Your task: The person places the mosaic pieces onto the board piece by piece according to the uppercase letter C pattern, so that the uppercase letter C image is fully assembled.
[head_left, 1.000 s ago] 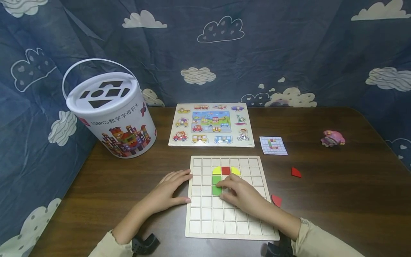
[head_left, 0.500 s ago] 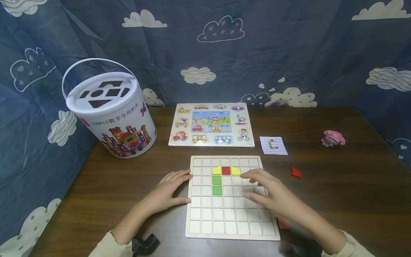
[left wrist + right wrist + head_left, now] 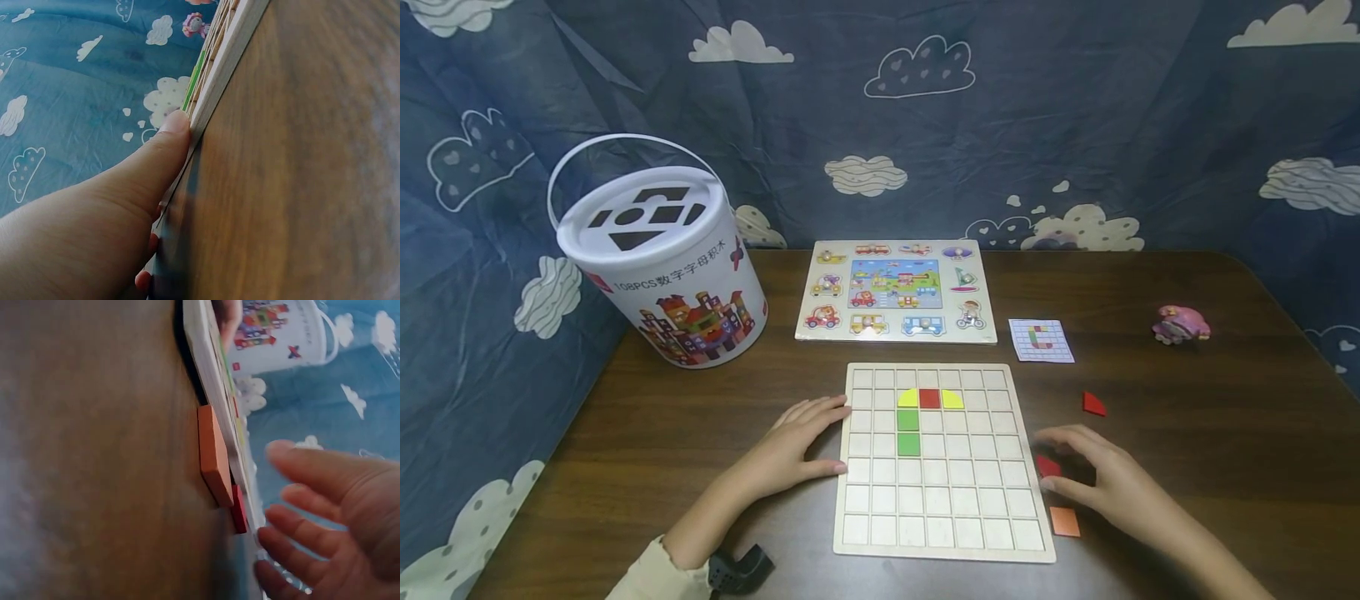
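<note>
A square wooden grid board (image 3: 936,500) lies on the table. Set in its cells are two yellow quarter-round pieces, one of them a yellow piece (image 3: 952,400) at the right, a red square (image 3: 928,399) between them, and two green squares, the lower green square (image 3: 908,444) under the other. My left hand (image 3: 793,442) rests at the board's left edge, thumb and fingertips touching it. Off the right edge, my right hand (image 3: 1105,471) hovers with parted fingers over a red piece (image 3: 1048,466), partly hidden by it. Near the thumb lies an orange square (image 3: 1064,522).
Another red quarter-round piece (image 3: 1093,404) lies farther back. Behind the board are a picture puzzle (image 3: 895,329), a small pattern card (image 3: 1041,341) and a pink toy (image 3: 1181,325). A white bucket (image 3: 662,267) stands at the back left, before a cloud-printed cloth (image 3: 820,125).
My right hand has left the lower green square and moved right, off the board, to the loose red piece, uncovering the orange square. The left hand stays at the board's edge.
</note>
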A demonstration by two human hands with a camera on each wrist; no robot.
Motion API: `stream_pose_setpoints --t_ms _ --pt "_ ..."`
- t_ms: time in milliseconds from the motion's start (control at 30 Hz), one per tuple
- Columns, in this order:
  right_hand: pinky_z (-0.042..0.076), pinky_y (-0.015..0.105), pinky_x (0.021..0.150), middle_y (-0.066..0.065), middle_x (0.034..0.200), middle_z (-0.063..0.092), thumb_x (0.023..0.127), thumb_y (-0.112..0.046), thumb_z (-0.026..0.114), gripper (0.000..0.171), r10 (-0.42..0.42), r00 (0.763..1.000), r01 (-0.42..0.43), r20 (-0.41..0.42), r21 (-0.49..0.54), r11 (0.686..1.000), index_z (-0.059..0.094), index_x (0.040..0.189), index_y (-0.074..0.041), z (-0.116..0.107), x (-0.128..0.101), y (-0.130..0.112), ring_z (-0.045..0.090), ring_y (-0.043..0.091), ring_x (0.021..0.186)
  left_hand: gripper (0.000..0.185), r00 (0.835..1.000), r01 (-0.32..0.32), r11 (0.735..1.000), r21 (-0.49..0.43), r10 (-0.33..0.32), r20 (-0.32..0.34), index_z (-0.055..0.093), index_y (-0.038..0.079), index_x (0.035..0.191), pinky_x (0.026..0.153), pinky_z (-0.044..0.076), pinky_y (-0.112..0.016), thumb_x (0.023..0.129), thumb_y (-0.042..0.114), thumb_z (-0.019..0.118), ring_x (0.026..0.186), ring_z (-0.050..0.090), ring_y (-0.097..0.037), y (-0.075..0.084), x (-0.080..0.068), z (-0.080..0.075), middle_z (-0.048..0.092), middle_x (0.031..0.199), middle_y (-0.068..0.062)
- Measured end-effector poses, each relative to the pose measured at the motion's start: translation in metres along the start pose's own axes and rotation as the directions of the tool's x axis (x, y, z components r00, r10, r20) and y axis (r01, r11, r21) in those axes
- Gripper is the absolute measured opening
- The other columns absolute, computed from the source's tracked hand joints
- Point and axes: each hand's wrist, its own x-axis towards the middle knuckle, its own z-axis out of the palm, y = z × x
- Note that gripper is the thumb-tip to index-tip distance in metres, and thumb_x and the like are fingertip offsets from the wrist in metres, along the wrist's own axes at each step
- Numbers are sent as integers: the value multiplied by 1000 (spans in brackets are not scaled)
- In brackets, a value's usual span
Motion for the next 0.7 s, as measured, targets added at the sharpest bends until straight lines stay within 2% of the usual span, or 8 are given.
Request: stream_pose_setpoints --t_ms 167,300,500,700 --pt "47 24 65 -10 96 56 69 -15 78 39 -6 1000 6 -4 -10 1000 61 104 -12 5 -5 9 52 5 80 75 1000 0 1000 1 0 6 37 16 137 107 12 -43 78 57 56 131 23 -22 0 0 -1 29 144 -1" --pt "46 23 61 -12 89 54 69 -14 78 31 -12 1000 11 -19 -16 1000 63 96 -13 6 -6 11 50 3 75 74 1000 6 1000 0 -6 9 37 16 137 107 12 -42 78 57 56 131 23 -22 1 0 -1 29 144 0" --pt "47 23 61 -12 86 54 67 -9 77 27 -11 1000 11 -23 -33 999 62 90 -13 6 -6 10 51 2 73 74 1000 24 1000 -1 -24 20 37 19 138 107 10 -38 78 57 56 132 21 -18 0 0 -1 28 144 2" --pt "50 32 68 -6 91 57 68 -9 77 29 26 999 -28 -33 -74 997 62 93 -11 0 -2 2 55 11 79 74 1000 22 1000 4 -22 20 36 19 138 107 10 -39 78 57 56 132 21 -19 0 0 -1 27 144 2"
